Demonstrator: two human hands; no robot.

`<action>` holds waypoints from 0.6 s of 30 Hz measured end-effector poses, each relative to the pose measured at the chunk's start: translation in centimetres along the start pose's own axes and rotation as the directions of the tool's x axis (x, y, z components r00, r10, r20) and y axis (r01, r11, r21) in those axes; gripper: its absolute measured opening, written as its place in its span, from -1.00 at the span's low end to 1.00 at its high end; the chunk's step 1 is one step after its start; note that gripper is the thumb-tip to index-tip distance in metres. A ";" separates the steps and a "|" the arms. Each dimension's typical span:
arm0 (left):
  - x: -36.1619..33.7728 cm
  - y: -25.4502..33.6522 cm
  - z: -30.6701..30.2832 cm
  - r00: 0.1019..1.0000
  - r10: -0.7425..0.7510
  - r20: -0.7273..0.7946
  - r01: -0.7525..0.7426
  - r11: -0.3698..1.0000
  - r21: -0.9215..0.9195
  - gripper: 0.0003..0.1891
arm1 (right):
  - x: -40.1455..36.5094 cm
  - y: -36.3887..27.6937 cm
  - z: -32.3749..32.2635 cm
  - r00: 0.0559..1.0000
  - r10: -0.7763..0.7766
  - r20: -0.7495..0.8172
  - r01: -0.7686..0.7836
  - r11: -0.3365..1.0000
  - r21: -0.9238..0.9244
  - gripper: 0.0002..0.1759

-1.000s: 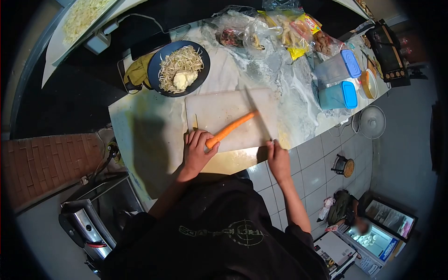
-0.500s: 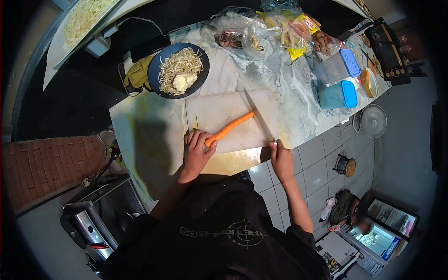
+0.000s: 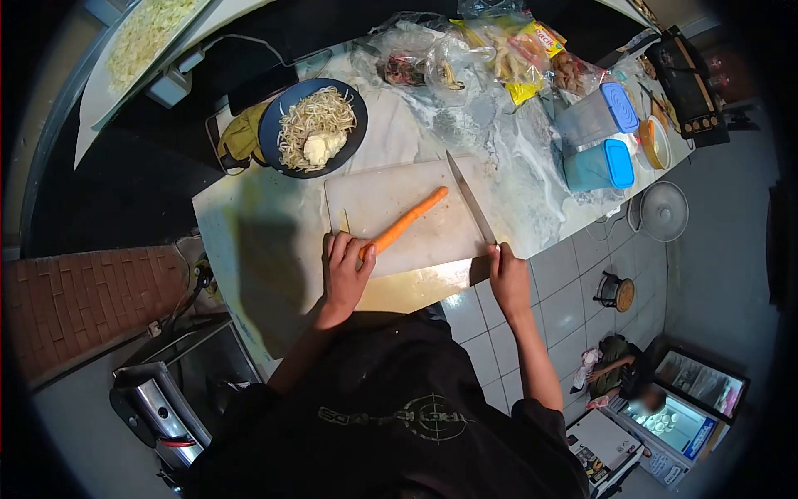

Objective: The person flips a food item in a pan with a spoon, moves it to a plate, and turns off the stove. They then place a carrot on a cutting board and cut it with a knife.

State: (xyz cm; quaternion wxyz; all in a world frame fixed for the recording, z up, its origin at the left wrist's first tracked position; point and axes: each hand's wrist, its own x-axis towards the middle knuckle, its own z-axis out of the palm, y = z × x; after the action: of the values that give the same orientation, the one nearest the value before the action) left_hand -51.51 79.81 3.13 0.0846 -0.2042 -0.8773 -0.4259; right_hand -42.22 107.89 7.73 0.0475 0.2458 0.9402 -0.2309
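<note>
An orange carrot [image 3: 407, 219] lies slantwise on a white cutting board [image 3: 374, 187]. My left hand [image 3: 344, 270] grips its near end at the board's lower left edge. In my right hand [image 3: 509, 279] is the handle of a kitchen knife [image 3: 471, 200], its long blade pointing away from me over the board's right side. A gap separates the blade from the carrot's far tip. Behind the board's left corner, a dark plate [image 3: 356, 137] bears bean sprouts [image 3: 320, 116] and a pale yellow lump [image 3: 322, 150].
Plastic bags of food [image 3: 507, 58] lie at the counter's back. Two lidded containers, one purple-lidded [image 3: 619, 108] and one blue-lidded [image 3: 618, 164], stand at right beside a round tub [image 3: 655, 143]. A stool [image 3: 615, 293] is on the tiled floor, and another person [image 3: 619, 370] sits at lower right.
My right hand has shifted the knife slightly right, away from the carrot's tip. The carrot has moved a little left with my left hand still on it.
</note>
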 end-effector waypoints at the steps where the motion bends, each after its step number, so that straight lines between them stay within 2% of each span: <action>1: 0.0 0.0 -0.1 1.000 -0.003 0.014 0.003 1.000 0.015 -0.90 | -0.1 -0.2 -0.5 1.000 -0.009 -0.001 0.009 1.000 -0.011 -0.61; 4: 0.1 0.1 0.0 0.998 -0.054 0.028 0.054 0.999 -0.006 -0.92 | -1.0 -0.8 -0.2 0.991 -0.132 0.003 0.132 0.991 0.009 -0.64; 6: 0.1 0.3 0.0 0.999 -0.039 0.012 0.039 0.999 -0.035 -0.92 | -1.4 -1.6 0.2 0.983 -0.157 0.098 0.162 0.986 -0.046 -0.64; 10: 0.0 0.0 -0.1 0.999 -0.042 0.000 0.041 0.997 -0.069 -0.92 | -0.3 -0.3 1.1 0.984 -0.155 0.086 0.164 0.981 -0.108 -0.63; 12: 0.0 -0.1 -0.1 0.999 -0.045 -0.006 0.045 0.997 -0.062 -0.92 | 0.9 0.8 0.8 0.998 -0.061 -0.017 0.059 0.991 -0.118 -0.63; 14: 0.1 0.0 0.0 0.999 -0.041 -0.004 0.040 0.997 -0.059 -0.92 | 1.0 0.4 -0.1 0.999 -0.049 -0.023 0.045 0.991 -0.125 -0.65; 17: 0.1 0.1 0.0 0.999 -0.039 -0.015 0.038 0.996 -0.075 -0.92 | 0.0 -1.3 -1.0 0.994 -0.106 -0.011 0.105 0.992 -0.070 -0.68; 18: 0.0 0.1 0.0 0.999 -0.036 -0.013 0.035 0.997 -0.070 -0.93 | -0.4 -1.6 -0.8 0.984 -0.176 -0.002 0.176 0.983 -0.059 -0.66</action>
State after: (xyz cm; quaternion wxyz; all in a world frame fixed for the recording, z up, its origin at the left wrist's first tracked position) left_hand -51.48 79.86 3.26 0.0761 -0.1882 -0.8648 -0.4592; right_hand -42.61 106.82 9.19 0.0308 0.1611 0.9648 -0.2055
